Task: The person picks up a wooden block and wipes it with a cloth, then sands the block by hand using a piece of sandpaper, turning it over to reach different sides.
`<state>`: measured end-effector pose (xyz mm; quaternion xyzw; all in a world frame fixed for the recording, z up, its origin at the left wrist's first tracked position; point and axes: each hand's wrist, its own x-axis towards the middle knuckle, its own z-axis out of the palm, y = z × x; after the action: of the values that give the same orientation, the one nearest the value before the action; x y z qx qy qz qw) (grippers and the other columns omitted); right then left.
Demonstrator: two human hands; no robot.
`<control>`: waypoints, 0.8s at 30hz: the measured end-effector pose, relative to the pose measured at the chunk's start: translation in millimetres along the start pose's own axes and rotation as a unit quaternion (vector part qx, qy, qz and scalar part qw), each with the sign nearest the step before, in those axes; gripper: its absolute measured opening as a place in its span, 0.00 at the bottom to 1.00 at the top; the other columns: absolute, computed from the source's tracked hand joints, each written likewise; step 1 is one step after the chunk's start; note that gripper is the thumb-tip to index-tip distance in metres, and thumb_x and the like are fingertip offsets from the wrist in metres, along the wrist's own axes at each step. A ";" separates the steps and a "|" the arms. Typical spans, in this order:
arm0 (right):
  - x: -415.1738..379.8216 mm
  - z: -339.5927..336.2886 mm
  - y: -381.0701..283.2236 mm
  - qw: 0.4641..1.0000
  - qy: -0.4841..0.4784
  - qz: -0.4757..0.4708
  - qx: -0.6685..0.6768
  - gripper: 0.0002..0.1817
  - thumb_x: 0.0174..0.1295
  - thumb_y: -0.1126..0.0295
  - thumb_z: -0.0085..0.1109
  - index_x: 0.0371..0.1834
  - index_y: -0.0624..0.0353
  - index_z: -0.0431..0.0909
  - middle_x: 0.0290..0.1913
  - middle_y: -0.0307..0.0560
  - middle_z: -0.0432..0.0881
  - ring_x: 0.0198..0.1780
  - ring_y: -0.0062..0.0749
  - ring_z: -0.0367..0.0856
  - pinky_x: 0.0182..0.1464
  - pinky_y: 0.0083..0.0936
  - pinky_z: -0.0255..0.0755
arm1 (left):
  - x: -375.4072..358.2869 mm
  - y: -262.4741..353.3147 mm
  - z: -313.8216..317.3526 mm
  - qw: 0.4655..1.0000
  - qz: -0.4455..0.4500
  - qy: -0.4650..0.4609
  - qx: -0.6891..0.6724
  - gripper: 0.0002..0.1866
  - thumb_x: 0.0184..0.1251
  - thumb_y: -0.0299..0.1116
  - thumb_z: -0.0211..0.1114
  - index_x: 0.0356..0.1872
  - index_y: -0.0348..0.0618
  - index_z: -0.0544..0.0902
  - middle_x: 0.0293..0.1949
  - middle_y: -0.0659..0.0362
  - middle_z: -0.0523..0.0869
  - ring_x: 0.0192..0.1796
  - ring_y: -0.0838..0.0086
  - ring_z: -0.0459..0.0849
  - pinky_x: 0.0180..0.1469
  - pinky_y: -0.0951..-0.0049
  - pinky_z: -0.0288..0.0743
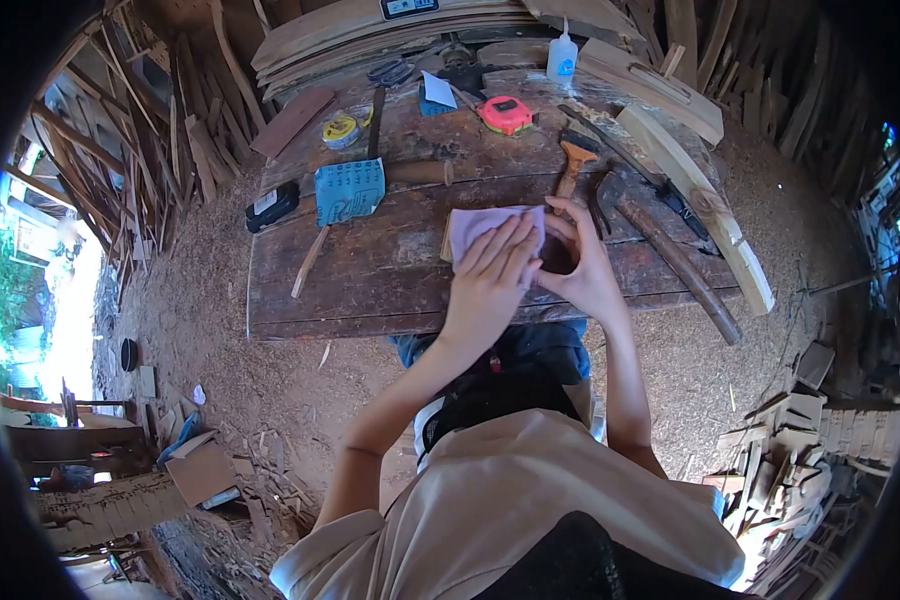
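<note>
A small flat piece of wood (pixel 447 240) lies on the workbench, mostly hidden under a pale purple sheet (pixel 469 222). Whether the sheet is cloth or sandpaper, I cannot tell. My left hand (pixel 490 268) rests flat on the sheet, fingers stretched over it. Curved around the right edge of the wood is my right hand (pixel 582 262), thumb on the near side and fingers on the far side. Just beyond the right hand lies a brush with an orange ferrule (pixel 576 152). A hammer (pixel 670 255) with a long wooden handle is to its right.
The worn workbench (pixel 360 300) carries a blue sandpaper piece (pixel 350 190), a pink tape measure (pixel 507 115), a yellow tape roll (pixel 340 131), a black device (pixel 273 206) and a white glue bottle (pixel 562 58). A long timber (pixel 700 205) lies along its right side.
</note>
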<state>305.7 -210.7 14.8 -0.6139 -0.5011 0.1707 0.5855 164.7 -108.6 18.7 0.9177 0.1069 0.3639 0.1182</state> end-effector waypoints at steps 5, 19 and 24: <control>3.6 5.0 -6.3 0.999 0.038 -0.020 0.002 0.37 0.51 0.73 0.79 0.66 0.60 0.71 0.56 0.53 0.84 0.59 0.36 0.85 0.62 0.32 0.76 | 9.1 -18.4 -29.2 0.999 -0.037 0.030 -0.017 0.14 0.68 0.28 0.64 0.52 0.38 0.83 0.56 0.54 0.85 0.63 0.59 0.79 0.69 0.55 0.68; 3.9 6.1 -24.6 0.987 0.021 -0.077 -0.143 0.28 0.53 0.66 0.78 0.58 0.62 0.80 0.56 0.53 0.85 0.58 0.45 0.85 0.61 0.34 0.75 | 29.3 -38.1 -17.1 0.991 -0.095 0.045 -0.078 0.07 0.75 0.32 0.60 0.44 0.40 0.79 0.40 0.50 0.84 0.47 0.52 0.82 0.51 0.54 0.73; 0.8 -1.1 -7.1 0.991 0.003 0.006 -0.137 0.32 0.55 0.65 0.77 0.61 0.64 0.77 0.55 0.61 0.84 0.58 0.52 0.85 0.58 0.37 0.77 | 28.2 -25.3 -4.8 0.995 -0.049 0.067 -0.057 0.13 0.71 0.32 0.63 0.51 0.38 0.80 0.50 0.49 0.84 0.56 0.54 0.81 0.59 0.55 0.72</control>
<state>304.0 -212.0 21.7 -0.6921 -0.5139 0.1021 0.4964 178.7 -76.0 32.8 0.8765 0.1385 0.4241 0.1806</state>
